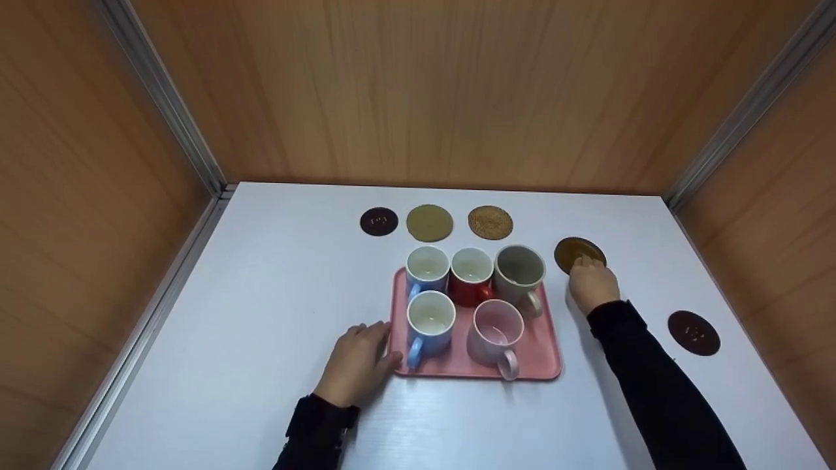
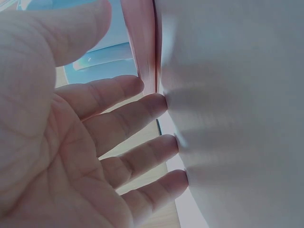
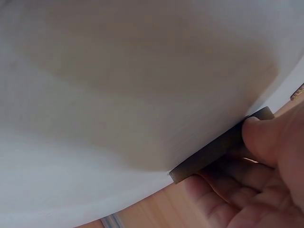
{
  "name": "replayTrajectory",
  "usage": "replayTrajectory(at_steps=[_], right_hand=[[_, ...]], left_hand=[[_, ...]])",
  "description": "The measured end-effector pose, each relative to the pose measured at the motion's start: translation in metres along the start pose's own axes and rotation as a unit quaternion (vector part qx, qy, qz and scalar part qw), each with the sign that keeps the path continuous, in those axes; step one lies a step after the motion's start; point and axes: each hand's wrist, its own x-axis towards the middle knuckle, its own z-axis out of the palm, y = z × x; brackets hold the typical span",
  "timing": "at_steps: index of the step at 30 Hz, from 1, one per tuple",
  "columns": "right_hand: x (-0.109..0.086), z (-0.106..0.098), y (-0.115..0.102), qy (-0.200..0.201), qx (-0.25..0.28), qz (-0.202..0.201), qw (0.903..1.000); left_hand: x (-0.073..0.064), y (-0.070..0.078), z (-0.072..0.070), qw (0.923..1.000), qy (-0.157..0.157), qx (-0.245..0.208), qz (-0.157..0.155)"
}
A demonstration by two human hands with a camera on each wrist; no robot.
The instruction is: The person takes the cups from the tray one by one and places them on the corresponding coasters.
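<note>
Hands [image 1: 593, 282] hold coaster [image 1: 575, 250], unlabelled.

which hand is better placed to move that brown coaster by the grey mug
The right hand: its fingers already pinch the brown coaster beside the tray. The left hand rests flat against the pink tray on its far side, away from the coaster.

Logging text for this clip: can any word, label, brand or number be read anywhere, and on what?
None can be read.
Far dark coaster: pale marks at its centre, too small to read.
Near dark coaster: the same, too small.
Mugs and pink tray: no lettering shows.
</note>
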Motion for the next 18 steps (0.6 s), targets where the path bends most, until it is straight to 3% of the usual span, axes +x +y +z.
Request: replayTrajectory(at_steps=[12,18], right_hand=[[-0.0068,0.0010,-0.0013,-0.012,0.001,-0.007,0.9999],[-0.0047,-0.0063,0.0025,-0.077,0.032,0.004,0.9965]], left_hand=[[-0.0019,0.0009,-0.0001,1.0000,0.002,0.003,-0.002],[-0.0008,0.0012,-0.0013,1.0000,0.003,0.003,0.000]])
